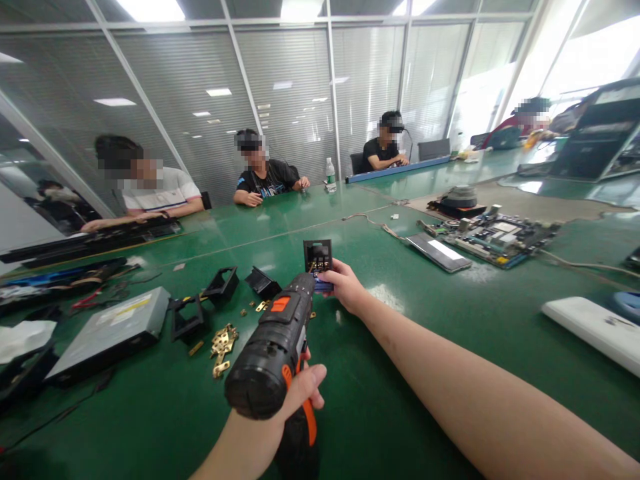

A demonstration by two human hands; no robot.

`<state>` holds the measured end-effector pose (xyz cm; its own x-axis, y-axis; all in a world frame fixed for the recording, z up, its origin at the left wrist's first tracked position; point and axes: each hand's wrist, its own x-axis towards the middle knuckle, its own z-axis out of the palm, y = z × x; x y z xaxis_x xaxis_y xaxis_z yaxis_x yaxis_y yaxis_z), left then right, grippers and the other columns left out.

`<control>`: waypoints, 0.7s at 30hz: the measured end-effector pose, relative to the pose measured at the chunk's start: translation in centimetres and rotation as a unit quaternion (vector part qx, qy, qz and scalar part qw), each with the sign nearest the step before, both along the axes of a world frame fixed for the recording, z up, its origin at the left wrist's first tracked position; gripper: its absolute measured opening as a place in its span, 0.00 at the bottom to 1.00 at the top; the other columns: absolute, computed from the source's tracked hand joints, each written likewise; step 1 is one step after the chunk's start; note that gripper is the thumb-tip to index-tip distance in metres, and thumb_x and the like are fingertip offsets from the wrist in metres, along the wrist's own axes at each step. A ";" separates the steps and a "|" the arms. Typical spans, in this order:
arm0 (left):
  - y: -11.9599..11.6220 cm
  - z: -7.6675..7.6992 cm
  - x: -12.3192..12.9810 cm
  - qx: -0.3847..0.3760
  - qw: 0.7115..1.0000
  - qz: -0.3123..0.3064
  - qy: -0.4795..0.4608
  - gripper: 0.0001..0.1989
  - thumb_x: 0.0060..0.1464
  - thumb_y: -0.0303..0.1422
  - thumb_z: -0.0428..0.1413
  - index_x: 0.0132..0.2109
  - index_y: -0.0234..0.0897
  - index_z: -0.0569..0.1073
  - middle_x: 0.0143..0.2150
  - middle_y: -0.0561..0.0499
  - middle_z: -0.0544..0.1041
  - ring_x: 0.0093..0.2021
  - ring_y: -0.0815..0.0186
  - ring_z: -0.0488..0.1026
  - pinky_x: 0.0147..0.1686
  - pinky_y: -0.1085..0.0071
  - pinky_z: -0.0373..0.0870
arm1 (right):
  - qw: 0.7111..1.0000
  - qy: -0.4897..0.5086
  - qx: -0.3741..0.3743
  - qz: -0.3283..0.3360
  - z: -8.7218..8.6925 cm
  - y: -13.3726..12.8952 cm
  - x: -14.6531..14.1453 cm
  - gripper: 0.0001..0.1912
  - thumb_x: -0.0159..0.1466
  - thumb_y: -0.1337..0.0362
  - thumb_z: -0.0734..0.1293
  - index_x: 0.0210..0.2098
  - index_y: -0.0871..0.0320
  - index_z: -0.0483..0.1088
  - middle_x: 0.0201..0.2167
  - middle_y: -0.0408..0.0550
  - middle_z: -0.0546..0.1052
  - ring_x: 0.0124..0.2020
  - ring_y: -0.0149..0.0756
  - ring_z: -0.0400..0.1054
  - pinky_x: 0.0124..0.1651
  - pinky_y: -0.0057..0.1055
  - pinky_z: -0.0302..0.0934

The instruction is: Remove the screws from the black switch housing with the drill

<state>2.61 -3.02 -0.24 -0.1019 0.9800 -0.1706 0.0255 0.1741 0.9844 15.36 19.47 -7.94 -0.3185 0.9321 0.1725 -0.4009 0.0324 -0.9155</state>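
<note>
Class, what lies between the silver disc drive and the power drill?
Black frames and a pile of gold-coloured metal pieces lie between drive and drill, seen in the head view.

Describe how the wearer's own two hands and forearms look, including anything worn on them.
The left hand and right hand are ungloved. No sleeve, watch or bracelet shows on the left forearm or right forearm; rings cannot be ruled out, as some fingers are hidden.

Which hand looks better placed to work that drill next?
Probably the left hand: it grips the drill, whose front end is at the small black part. The right hand is busy holding that part.
</note>
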 end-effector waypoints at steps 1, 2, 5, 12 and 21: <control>-0.1 0.2 0.1 0.003 1.000 0.004 -0.005 0.16 0.50 0.41 0.70 0.41 0.38 0.79 0.24 0.55 0.79 0.26 0.65 0.77 0.34 0.67 0.76 | 1.000 -0.005 0.001 -0.002 0.0 0.0 0.0 0.21 0.50 0.58 0.74 0.43 0.57 0.73 0.33 0.44 0.79 0.24 0.33 0.73 0.20 0.25 0.60; -0.1 0.4 0.2 0.006 1.000 0.007 -0.009 0.15 0.50 0.40 0.70 0.41 0.38 0.78 0.24 0.55 0.79 0.25 0.65 0.76 0.33 0.67 0.76 | 1.000 -0.008 0.001 -0.004 0.1 0.0 0.0 0.21 0.51 0.58 0.74 0.44 0.57 0.73 0.33 0.44 0.79 0.24 0.33 0.73 0.20 0.25 0.61; -0.2 0.6 0.4 0.007 1.000 0.011 -0.010 0.15 0.49 0.40 0.70 0.40 0.38 0.78 0.24 0.56 0.78 0.24 0.65 0.76 0.31 0.67 0.75 | 1.000 -0.008 0.002 -0.004 0.3 -0.1 0.0 0.21 0.51 0.58 0.73 0.43 0.57 0.73 0.32 0.44 0.79 0.23 0.33 0.73 0.20 0.25 0.60; -0.2 0.5 0.2 0.007 1.000 -0.004 0.001 0.15 0.49 0.41 0.70 0.40 0.38 0.78 0.24 0.56 0.79 0.26 0.65 0.76 0.33 0.67 0.75 | 1.000 -0.004 0.005 0.006 0.3 -0.1 0.0 0.21 0.53 0.55 0.76 0.43 0.57 0.73 0.32 0.45 0.80 0.24 0.33 0.75 0.20 0.24 0.60; -0.2 0.7 0.3 0.002 1.000 -0.005 0.000 0.15 0.49 0.41 0.70 0.40 0.38 0.78 0.23 0.55 0.79 0.26 0.65 0.76 0.33 0.68 0.75 | 0.999 -0.027 0.013 -0.015 0.6 -0.3 0.0 0.22 0.52 0.55 0.76 0.42 0.57 0.73 0.32 0.44 0.80 0.24 0.32 0.72 0.21 0.25 0.59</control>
